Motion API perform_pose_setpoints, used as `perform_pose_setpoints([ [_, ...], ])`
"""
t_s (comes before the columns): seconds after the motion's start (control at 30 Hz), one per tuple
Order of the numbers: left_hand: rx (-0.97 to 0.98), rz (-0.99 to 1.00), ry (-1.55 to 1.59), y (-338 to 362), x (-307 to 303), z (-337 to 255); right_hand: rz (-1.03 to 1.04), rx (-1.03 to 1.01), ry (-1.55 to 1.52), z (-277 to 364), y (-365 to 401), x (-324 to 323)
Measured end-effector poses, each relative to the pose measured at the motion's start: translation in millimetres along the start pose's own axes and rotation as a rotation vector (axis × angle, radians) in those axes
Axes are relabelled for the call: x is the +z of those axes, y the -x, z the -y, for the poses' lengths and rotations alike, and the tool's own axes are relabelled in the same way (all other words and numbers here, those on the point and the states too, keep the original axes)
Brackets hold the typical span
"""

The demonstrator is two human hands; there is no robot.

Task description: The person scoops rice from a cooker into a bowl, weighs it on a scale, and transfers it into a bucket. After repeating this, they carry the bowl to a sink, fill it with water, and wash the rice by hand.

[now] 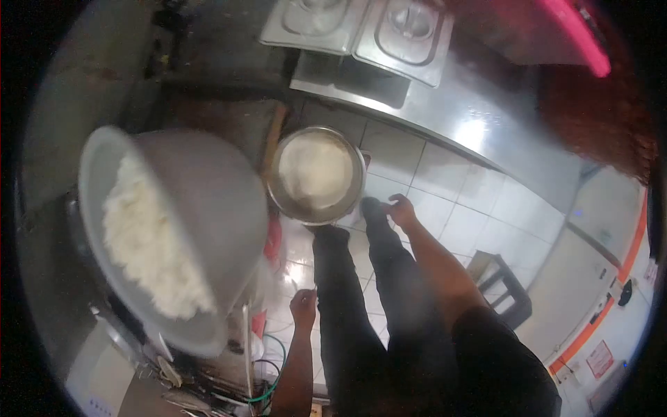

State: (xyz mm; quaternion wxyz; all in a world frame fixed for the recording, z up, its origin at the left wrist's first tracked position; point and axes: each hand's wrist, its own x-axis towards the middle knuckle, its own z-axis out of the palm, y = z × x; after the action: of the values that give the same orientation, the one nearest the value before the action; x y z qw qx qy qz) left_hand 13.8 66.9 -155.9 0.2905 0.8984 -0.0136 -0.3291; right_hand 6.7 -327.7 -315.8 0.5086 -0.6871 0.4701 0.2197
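My left hand (303, 306) hangs low beside my left leg. Its fingers are curled, with a small pale spot near the tips that I cannot make out. My right hand (401, 210) is above the tiled floor near my right shoe, holding nothing, thumb and fingers apart. Ahead of both hands sits a round metal bowl (361, 182) with white, rice-like contents (315, 170). At the left, a large grey pot (208, 201) is tilted on its side, and white cooked rice (149, 243) shows through its mouth. Neither hand touches the bowl or pot.
A steel counter (479, 128) with lidded metal pans (396, 42) runs along the top right. A dark crate (511, 288) stands on the white tiles (445, 174) to the right. A green hose (278, 368) and several utensils (184, 399) lie at the lower left.
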Motion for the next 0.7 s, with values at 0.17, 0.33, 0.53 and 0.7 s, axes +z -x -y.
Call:
perform_pose_setpoints([
  [0.17,-0.17,-0.138,0.034,-177,142,168,-0.001,-0.032,0.269,39,-100,37],
  [0.33,-0.04,-0.239,0.684,-341,179,288,0.053,-0.057,0.389,56,-162,65],
  [0.53,-0.407,0.026,0.554,-347,127,261,0.051,-0.262,0.108,-10,-180,80],
  [0.7,-0.321,-0.032,0.448,-203,142,170,0.196,-0.165,-0.045,24,-66,-13],
])
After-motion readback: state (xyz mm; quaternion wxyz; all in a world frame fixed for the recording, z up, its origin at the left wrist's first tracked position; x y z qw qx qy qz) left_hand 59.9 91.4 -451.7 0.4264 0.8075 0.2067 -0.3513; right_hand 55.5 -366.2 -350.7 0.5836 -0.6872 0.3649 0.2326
